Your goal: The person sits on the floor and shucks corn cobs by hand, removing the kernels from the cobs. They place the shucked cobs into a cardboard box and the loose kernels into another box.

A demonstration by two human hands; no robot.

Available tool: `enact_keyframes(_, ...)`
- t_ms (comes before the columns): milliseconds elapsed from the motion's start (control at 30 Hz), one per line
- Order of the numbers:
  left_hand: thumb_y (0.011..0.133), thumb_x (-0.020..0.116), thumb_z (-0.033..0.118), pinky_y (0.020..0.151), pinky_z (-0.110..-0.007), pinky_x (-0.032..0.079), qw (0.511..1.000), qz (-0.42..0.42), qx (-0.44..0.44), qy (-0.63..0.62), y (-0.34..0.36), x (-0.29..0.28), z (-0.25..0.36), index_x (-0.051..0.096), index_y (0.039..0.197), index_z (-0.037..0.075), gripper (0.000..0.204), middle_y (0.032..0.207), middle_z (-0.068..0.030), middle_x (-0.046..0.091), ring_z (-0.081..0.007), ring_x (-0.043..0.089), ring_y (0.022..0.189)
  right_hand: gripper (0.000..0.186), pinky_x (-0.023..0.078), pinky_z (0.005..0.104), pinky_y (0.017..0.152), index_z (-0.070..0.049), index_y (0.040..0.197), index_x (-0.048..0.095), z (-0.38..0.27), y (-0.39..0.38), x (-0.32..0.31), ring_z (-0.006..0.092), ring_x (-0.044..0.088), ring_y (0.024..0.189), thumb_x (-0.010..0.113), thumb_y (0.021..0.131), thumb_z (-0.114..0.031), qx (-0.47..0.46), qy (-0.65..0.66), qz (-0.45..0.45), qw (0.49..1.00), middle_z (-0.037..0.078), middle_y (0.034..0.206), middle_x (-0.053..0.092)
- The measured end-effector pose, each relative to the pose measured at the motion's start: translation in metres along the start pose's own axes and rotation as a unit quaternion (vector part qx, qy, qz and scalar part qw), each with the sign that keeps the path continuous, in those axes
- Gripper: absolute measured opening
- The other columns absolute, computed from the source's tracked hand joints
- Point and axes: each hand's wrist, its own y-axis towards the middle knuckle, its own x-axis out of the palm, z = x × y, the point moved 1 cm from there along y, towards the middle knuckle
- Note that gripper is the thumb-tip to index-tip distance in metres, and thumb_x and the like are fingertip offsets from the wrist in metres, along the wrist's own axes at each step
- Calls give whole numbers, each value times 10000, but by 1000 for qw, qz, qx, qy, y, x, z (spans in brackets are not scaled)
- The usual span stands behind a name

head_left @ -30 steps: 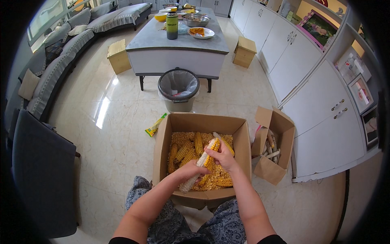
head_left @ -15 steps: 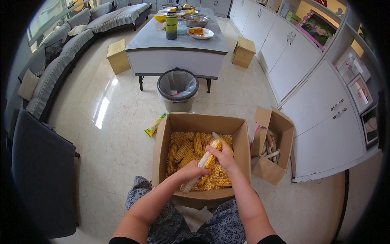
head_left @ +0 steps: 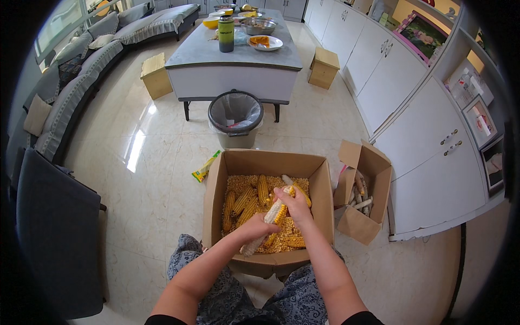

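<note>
A half-stripped corn cob (head_left: 278, 215), white on one side with yellow kernels on the other, is in both of my hands over a large cardboard box (head_left: 316, 206). My left hand (head_left: 253, 228) is closed round its lower part; my right hand (head_left: 294, 205) grips its upper end, thumb near the top kernels. Beneath them lie several whole yellow cobs (head_left: 244, 203) on loose kernels (head_left: 238, 181), and a pale cob (head_left: 287, 179) rests at the back.
An opened smaller box (head_left: 368, 227) holding bare cobs stands at right, a lined bin (head_left: 233, 140) behind, a yellow-green packet (head_left: 203, 169) on the floor. Further off are a table (head_left: 233, 76) with dishes, stools (head_left: 324, 70), a sofa and cabinets (head_left: 422, 151); a dark chair (head_left: 57, 227) is at left.
Both hands keep hold of the cob. My right fingers have shifted slightly at its upper end, covering more of the tip. The surroundings sit slightly higher and further left in the picture.
</note>
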Motion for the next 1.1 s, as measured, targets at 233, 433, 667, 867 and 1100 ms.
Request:
enact_keyframes(233,705,651,118,416,-260,400,982,-95,-75,-146,-5,-10,5,497,738,42,174,565,-40,486,-139,483,440,367,378,169,482,-70,1072,459,-22,-12,6,68,545,681,670,792,-177,37,44,-95,994,35,882,588)
enact_keyframes(433,712,647,138,408,-267,385,997,-40,-37,-53,-4,-5,3,481,704,57,186,543,-27,457,-131,459,420,473,478,250,664,-27,1109,427,0,-6,6,117,562,788,710,752,-156,32,-69,-27,997,49,921,557)
enact_keyframes(667,711,658,150,398,-260,377,983,-84,-68,-148,-4,-7,7,474,733,63,205,555,-22,463,-124,467,423,430,472,246,636,-2,1051,459,-26,-12,7,118,564,746,710,753,-184,107,92,-44,989,51,861,571)
enact_keyframes(867,732,683,206,419,-256,399,995,-57,-58,-61,-1,-4,4,488,792,50,257,597,-28,498,-121,496,453,395,467,250,612,-5,986,490,-8,-8,13,119,567,704,683,783,-283,19,-17,37,999,55,845,578)
enact_keyframes(1100,833,606,379,552,-282,459,977,69,179,95,0,7,9,516,1000,1,423,778,-89,576,-148,548,618,677,444,291,782,106,1129,423,16,0,0,210,555,906,607,808,-462,22,-66,105,992,173,1016,553)
